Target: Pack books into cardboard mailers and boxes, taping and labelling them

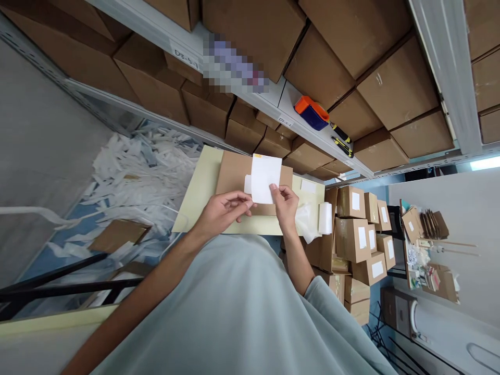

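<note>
In my right hand (286,205), a white sticker label (266,179) with a small orange mark at its top edge is pinched between thumb and fingers. The thumb lies on its lower right part. My left hand (228,211) has thumb and index finger closed together at the label's lower left corner. Beneath both hands lies a flat brown cardboard box (234,172) on a pale yellow board (203,179). A smaller white piece (247,184) shows on the box, partly behind the label.
A white roll (325,219) and clear plastic (308,221) lie at the board's right end. Shelves of cartons rise ahead, holding an orange-and-blue tape dispenser (312,112) and yellow-black cutters (342,147). Paper scraps (136,177) cover the left floor; labelled boxes (351,239) stack right.
</note>
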